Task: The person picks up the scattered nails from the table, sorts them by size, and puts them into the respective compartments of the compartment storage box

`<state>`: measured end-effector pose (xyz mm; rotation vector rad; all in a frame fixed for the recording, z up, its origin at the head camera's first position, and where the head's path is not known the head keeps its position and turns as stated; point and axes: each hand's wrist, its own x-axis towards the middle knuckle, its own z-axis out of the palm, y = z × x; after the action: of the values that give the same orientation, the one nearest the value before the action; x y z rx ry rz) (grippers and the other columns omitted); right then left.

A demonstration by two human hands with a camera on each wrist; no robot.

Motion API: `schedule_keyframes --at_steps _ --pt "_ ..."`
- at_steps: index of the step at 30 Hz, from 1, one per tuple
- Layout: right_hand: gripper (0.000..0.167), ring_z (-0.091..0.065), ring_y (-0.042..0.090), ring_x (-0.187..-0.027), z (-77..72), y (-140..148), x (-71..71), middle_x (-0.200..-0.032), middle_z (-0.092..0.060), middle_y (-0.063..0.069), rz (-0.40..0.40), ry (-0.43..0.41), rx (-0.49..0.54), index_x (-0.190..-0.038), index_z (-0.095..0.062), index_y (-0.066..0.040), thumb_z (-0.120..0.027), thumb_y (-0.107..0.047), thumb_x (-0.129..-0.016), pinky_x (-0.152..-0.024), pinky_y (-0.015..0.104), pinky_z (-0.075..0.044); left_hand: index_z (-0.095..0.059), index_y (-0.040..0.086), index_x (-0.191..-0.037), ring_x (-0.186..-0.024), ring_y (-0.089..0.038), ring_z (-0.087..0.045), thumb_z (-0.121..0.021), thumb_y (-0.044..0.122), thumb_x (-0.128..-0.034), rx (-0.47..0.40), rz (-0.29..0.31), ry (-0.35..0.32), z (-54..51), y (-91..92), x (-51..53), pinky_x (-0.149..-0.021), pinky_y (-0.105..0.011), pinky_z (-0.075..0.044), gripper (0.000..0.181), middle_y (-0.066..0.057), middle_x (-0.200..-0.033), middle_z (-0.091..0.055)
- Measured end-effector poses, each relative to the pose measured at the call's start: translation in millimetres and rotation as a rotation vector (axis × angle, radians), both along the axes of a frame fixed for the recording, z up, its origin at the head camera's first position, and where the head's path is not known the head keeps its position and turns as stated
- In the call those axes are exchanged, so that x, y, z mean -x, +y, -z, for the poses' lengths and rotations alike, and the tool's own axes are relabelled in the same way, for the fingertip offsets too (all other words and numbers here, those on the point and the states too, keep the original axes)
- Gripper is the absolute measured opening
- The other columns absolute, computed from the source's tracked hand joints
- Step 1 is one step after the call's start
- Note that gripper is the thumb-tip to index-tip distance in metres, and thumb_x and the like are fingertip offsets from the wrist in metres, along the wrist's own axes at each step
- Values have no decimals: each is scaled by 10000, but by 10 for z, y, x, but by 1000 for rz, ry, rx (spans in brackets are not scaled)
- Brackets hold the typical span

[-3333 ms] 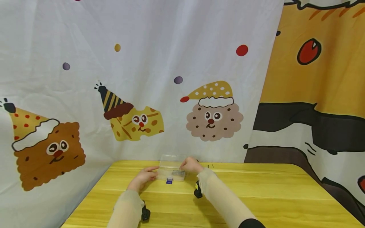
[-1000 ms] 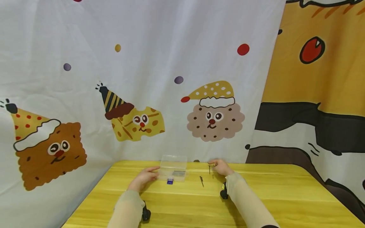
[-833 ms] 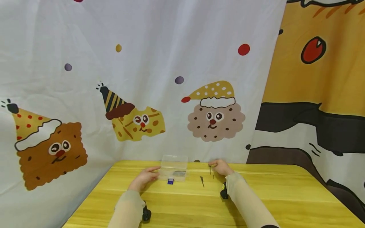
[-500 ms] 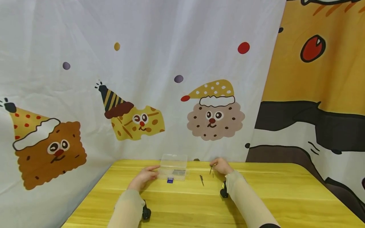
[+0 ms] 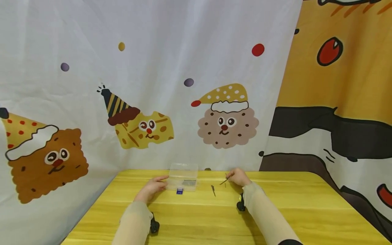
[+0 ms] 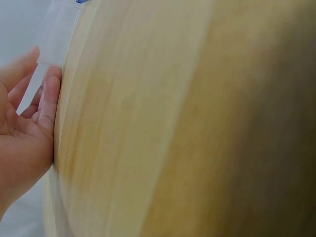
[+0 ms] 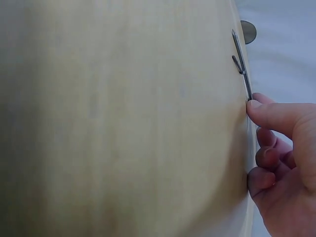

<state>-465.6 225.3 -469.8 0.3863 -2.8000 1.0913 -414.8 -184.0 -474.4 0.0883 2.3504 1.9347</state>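
A clear plastic box [image 5: 183, 184] with its lid [image 5: 183, 169] raised stands near the back of the table, a blue latch [image 5: 179, 191] on its front. Dark thin pieces [image 5: 189, 182] lie in its right part. My left hand [image 5: 153, 186] rests at the box's left side, its fairly straight fingertips touching the corner. To the right of the box, my right hand [image 5: 239, 177] pinches a thin metal nail [image 7: 239, 47] between thumb and forefinger, tip slanting down-left in the head view. Just beside it lies a smaller nail [image 7: 237, 63] on the table.
A dark, thin nail-like piece [image 5: 213, 190] lies on the wooden table [image 5: 196, 221] between box and right hand. Behind the table's back edge hangs a printed curtain [image 5: 183, 112]. A black wrist camera [image 5: 154, 226] sits on the left wrist, another [image 5: 241, 203] on the right.
My right hand has left the box and moved right to the nails. The pinched nail has swung from nearly upright to a slant. The left hand stays at the box.
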Motion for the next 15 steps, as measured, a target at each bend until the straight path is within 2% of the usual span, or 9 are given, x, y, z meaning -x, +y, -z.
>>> schedule_keyframes --at_steps 9,15 --pt "84 -621 250 -854 -20 -21 -99 -884 -703 92 3 15 16 -833 -755 12 -695 65 -810 -756 399 -520 -521 -57 -1356 -855 -191 -591 -595 16 -936 1 5 7 -33 -9 -29 -790 -329 -515 432 -228 -1249 -558" --pt "38 -603 203 -793 -52 -26 -172 -856 -697 83 -22 12 9 -849 -743 43 -724 28 -819 -711 354 -515 -512 -80 -1350 -817 -180 -578 -594 -9 -925 -25 -5 2 -13 5 -22 -764 -303 -507 438 -202 -1172 -592"
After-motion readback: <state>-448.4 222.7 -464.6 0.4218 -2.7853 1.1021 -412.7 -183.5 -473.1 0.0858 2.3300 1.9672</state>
